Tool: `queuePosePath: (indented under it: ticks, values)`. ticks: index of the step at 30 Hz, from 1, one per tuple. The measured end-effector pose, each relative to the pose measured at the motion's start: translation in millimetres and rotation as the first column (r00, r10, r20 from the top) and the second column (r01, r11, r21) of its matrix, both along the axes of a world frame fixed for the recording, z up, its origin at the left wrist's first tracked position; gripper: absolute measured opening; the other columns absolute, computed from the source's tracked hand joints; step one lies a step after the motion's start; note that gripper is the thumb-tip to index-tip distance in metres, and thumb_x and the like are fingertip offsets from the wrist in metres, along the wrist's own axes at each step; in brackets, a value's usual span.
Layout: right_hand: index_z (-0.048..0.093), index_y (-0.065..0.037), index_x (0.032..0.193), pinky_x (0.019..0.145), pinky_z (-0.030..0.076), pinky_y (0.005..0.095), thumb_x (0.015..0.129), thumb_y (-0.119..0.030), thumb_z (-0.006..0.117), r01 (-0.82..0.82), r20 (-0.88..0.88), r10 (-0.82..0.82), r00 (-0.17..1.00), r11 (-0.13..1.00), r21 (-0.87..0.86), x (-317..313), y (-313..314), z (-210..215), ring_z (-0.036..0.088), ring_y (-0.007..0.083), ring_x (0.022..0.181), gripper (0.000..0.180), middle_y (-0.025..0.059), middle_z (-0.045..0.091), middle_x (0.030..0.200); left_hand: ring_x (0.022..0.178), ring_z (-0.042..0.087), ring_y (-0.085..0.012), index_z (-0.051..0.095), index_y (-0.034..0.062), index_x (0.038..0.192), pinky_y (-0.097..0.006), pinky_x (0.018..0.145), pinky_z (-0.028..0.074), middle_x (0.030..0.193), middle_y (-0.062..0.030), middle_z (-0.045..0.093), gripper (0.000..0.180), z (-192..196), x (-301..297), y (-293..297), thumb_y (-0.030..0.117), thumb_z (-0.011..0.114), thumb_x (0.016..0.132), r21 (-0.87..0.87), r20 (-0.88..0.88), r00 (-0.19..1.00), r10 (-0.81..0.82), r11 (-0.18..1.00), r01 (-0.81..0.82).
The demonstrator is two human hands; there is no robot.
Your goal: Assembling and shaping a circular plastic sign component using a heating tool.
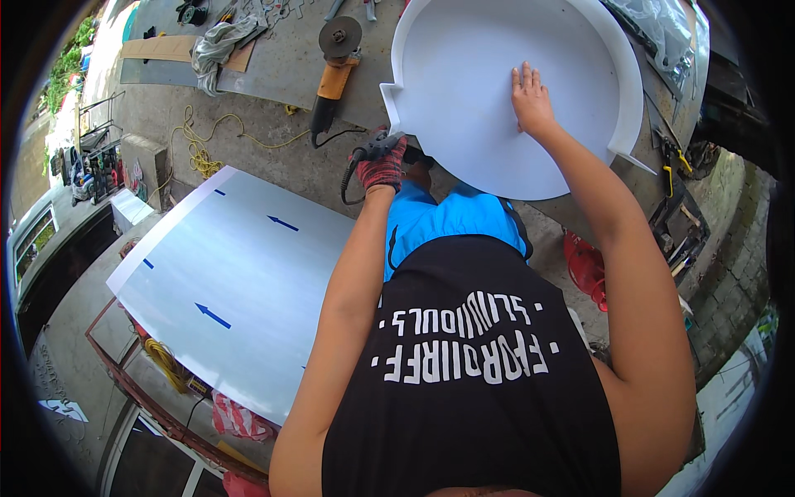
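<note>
My left hand, in a red and black work glove, is closed around a dark handheld tool with a black coiled cable. Its working end is too hidden to tell the exact kind. The tool is at the near left edge of a large round white panel, where a raised white rim strip stops short. This strip curves around the far side and ends in bent tabs at left and right. My bare right hand lies flat on the panel, fingers stretched forward and holding nothing.
An orange and black angle grinder lies on the grey worktable, left of the panel. Grey cloth is further left. A yellow cord trails over the floor. A large pale sheet with blue arrows stands at my left.
</note>
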State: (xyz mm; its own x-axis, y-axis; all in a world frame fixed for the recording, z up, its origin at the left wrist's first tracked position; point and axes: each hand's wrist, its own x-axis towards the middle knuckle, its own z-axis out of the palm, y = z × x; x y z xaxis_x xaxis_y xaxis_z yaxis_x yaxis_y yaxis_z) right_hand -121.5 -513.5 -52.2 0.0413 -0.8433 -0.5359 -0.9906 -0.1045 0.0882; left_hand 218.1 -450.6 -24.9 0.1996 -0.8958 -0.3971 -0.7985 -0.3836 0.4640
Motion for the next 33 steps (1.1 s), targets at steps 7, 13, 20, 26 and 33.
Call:
queuePosePath:
  ticks: [7, 13, 20, 26, 33]
  values:
    - [0.017, 0.0, 0.162, 0.114, 0.041, 0.0503, 0.064, -0.005, 0.092, -0.011, -0.016, 0.011, 1.0, 1.0, 0.009, 0.8, -0.4, -0.9, 0.027, 0.0422, 0.153, 0.124, 0.0258, 0.014, 0.169, 0.113, 0.069, -0.0296, 0.067, 0.0142, 0.129, -0.042, 0.104, 0.049, 0.119, -0.0097, 0.075, 0.06, -1.7, 0.4, -0.2, 0.045, 0.081, 0.079, 0.008, 0.073, 0.997, -0.02, 1.0, 0.02]
    - [0.017, 0.0, 0.162, 0.114, 0.041, 0.0513, 0.064, -0.005, 0.092, -0.008, -0.018, 0.008, 1.0, 1.0, -0.003, -2.4, 1.2, -5.8, 0.026, 0.0426, 0.153, 0.124, 0.026, 0.013, 0.169, 0.113, 0.069, -0.0308, 0.066, 0.0172, 0.131, -0.041, 0.103, 0.049, 0.118, -0.0076, 0.075, 0.061, 2.5, -2.5, -3.0, 0.052, 0.076, 0.082, -0.003, 0.159, 0.983, -0.095, 0.995, 0.097]
    - [0.018, 0.0, 0.162, 0.114, 0.041, 0.052, 0.062, -0.004, 0.093, -0.001, 0.007, 0.001, 1.0, 1.0, -0.004, -1.1, 0.3, -1.9, 0.026, 0.0423, 0.153, 0.126, 0.0259, 0.013, 0.169, 0.112, 0.069, -0.0323, 0.067, 0.0167, 0.128, -0.044, 0.102, 0.047, 0.118, -0.0079, 0.075, 0.059, -4.2, 2.8, 1.1, 0.053, 0.076, 0.082, -0.023, 0.084, 0.995, -0.051, 0.998, 0.053]
    - [0.02, -0.001, 0.162, 0.114, 0.041, 0.0514, 0.07, 0.003, 0.084, 0.002, 0.026, -0.001, 1.0, 0.999, -0.037, -4.4, 3.2, -8.1, 0.027, 0.0417, 0.153, 0.111, 0.0251, 0.015, 0.168, 0.109, 0.069, -0.0336, 0.07, 0.0157, 0.124, -0.045, 0.098, 0.049, 0.117, -0.0098, 0.074, 0.056, -12.7, 4.0, 4.9, 0.054, 0.075, 0.083, -0.058, 0.135, 0.986, -0.098, 0.993, 0.107]
    - [0.022, 0.0, 0.161, 0.114, 0.041, 0.0484, 0.073, 0.009, 0.078, -0.005, 0.027, 0.006, 1.0, 0.999, -0.037, -0.9, 1.6, -4.2, 0.028, 0.0424, 0.152, 0.105, 0.0261, 0.015, 0.168, 0.105, 0.069, -0.0347, 0.07, 0.0139, 0.123, -0.045, 0.098, 0.05, 0.115, -0.0095, 0.075, 0.055, -13.8, 5.6, 11.7, 0.053, 0.074, 0.084, -0.152, 0.16, 0.978, -0.132, 0.976, 0.157]
